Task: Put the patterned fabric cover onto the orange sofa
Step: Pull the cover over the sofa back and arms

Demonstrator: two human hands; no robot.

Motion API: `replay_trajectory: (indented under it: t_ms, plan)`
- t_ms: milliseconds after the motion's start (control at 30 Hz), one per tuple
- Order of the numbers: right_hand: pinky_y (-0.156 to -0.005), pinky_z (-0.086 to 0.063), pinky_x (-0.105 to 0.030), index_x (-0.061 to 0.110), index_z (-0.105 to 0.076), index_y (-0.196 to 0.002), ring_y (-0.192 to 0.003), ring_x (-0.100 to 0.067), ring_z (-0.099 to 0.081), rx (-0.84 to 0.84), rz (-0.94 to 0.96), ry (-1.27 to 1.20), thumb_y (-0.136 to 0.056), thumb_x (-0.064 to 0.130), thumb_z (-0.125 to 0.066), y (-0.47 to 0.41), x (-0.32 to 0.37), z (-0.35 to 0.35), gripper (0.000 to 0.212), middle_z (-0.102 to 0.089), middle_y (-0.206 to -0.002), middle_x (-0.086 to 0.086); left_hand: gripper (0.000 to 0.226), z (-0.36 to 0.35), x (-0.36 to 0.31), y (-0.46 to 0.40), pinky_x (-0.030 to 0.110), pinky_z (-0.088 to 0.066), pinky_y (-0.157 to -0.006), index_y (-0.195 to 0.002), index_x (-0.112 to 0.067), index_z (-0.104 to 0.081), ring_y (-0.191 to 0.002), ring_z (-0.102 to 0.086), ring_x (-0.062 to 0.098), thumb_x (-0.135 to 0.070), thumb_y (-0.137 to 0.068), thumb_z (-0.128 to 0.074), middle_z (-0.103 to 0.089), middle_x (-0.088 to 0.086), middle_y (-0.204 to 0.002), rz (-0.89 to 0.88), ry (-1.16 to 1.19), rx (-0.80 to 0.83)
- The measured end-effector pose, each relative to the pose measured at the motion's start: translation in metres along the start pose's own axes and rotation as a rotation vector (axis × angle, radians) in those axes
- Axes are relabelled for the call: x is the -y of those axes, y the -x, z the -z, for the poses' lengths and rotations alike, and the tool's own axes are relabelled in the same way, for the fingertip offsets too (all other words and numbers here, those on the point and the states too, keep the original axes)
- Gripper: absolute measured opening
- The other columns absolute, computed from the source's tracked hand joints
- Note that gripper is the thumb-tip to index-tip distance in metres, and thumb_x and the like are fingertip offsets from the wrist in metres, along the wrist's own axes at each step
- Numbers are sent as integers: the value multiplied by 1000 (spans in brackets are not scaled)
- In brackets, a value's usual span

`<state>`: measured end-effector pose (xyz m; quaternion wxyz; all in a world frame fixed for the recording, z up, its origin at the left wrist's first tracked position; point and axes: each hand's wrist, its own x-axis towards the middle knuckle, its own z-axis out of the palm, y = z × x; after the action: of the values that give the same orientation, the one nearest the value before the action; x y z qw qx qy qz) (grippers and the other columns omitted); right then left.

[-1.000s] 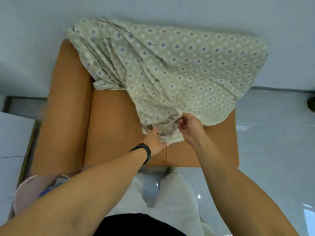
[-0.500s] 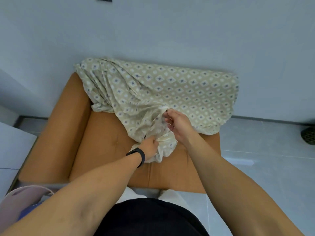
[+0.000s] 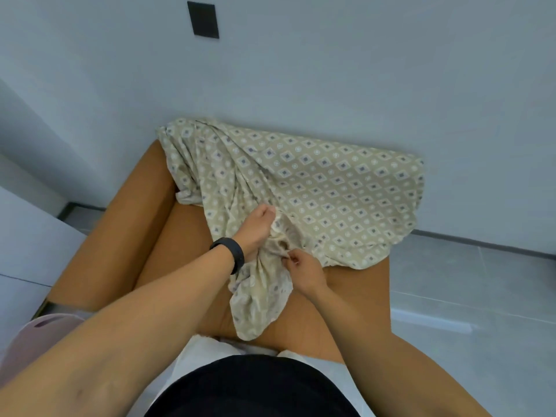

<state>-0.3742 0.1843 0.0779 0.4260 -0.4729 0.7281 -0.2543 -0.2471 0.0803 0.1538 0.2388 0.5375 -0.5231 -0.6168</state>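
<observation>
The beige patterned fabric cover point(image 3: 331, 182) lies draped over the backrest of the orange sofa point(image 3: 120, 236) and hangs bunched down onto the seat. My left hand point(image 3: 255, 227), with a black band on its wrist, reaches into the gathered folds and grips the cloth. Just below it, my right hand point(image 3: 304, 269) pinches a bunched edge of the cover between curled fingers. A loose tail of fabric hangs down between my arms toward the seat's front edge. The sofa's left armrest and most of the seat are bare.
The sofa stands against a pale wall with a black wall plate point(image 3: 203, 19). A pink basket point(image 3: 39, 335) sits at the lower left beside the sofa. Grey tiled floor point(image 3: 481, 296) spreads to the right. A white cabinet side point(image 3: 27, 236) stands to the left.
The view has tilted up. My left hand moved up into the folds and my right hand dropped below it; more fabric now hangs bunched down over the seat.
</observation>
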Motion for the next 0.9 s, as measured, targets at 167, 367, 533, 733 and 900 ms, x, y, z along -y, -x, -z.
replay_trajectory:
  t_ms: [167,367,533,733,900]
  plan:
    - [-70,-44,-39,22,-46,-74,-69,-17,-47,-194,-91,-397,-104,24,-40,12,30,25,31,-50,-72,2,38,7,-7,17,25,-49,-79,-134,-23,-45,-95,-59,12,-33,-100,-60,-56,-6,-113,-70,-24,89]
    - [-64,-47,-34,15,-51,-80,-63,-13,-46,-258,35,-497,-105,26,-46,33,83,79,28,-47,-68,2,95,-36,37,38,45,-28,-117,-152,-40,-16,-143,-18,18,-45,-81,-79,-21,-5,-155,-179,-683,393]
    - [-82,-55,-38,15,-61,-85,-74,-12,-58,-369,105,-603,-104,29,-53,42,83,98,25,-58,-75,1,20,-55,12,29,35,-50,-66,-92,-19,-64,-72,-58,27,-18,-101,-45,-62,5,-78,-121,-534,184]
    - [-82,-52,-26,28,-53,-136,-103,-10,-64,-185,-240,-474,-97,47,-60,59,21,79,44,-62,-126,5,29,-11,-21,29,46,-55,-96,-129,-25,-51,-105,-66,26,-16,-103,-43,-66,3,-115,72,104,226]
    - [-93,-51,-36,3,-66,-124,-99,-23,-68,147,-351,-609,-93,37,-64,57,25,12,46,-75,-111,-9,32,17,-15,28,46,-56,-89,-132,-23,-46,-98,-67,28,-10,-102,-49,-65,14,-115,152,295,170]
